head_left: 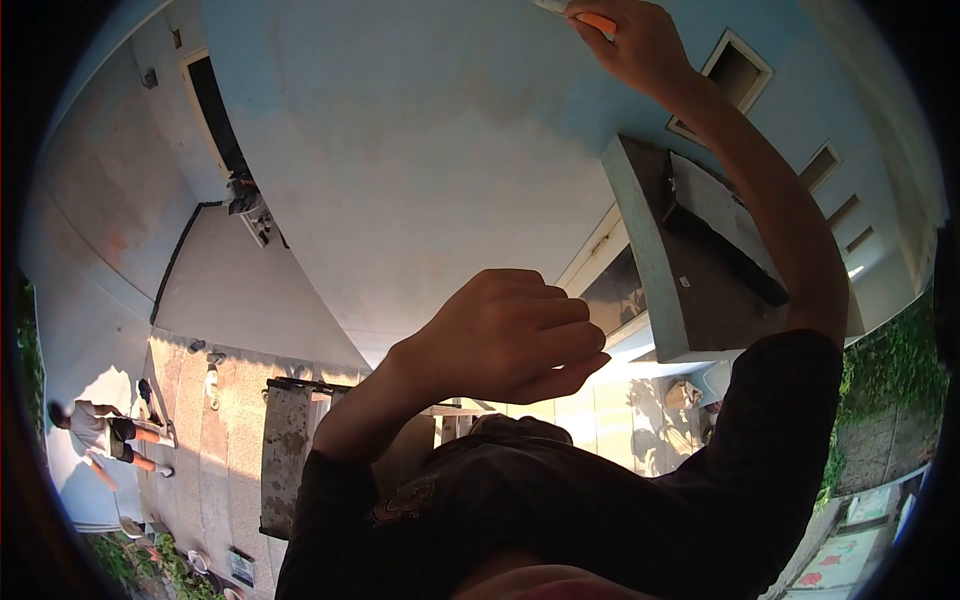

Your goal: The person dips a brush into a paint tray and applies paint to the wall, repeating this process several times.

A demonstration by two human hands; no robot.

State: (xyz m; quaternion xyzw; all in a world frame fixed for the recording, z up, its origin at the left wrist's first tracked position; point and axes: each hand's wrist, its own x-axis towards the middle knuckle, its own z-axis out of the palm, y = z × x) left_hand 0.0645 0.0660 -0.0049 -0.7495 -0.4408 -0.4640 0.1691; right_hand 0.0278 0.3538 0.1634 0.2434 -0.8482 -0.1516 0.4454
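High at the top edge, my right hand (635,45) grips a tool by its orange handle (597,21). A pale end of the tool (548,5) points left against the light blue wall (430,90); the frame edge cuts it off, and I cannot tell whether it is a brush or a scraper. Lower, in front of my chest, my left hand (510,335) is curled into a loose fist. Nothing sticks out of that fist, and its palm side is hidden. My right arm stretches up past a concrete ledge.
The concrete ledge (640,250) juts from the wall on the right, with a dark-edged slab (725,215) on it. Small framed openings (735,75) sit above. A worn grey surface (285,450) stands below left. Farther off, a person (105,435) is on the paved ground (215,430).
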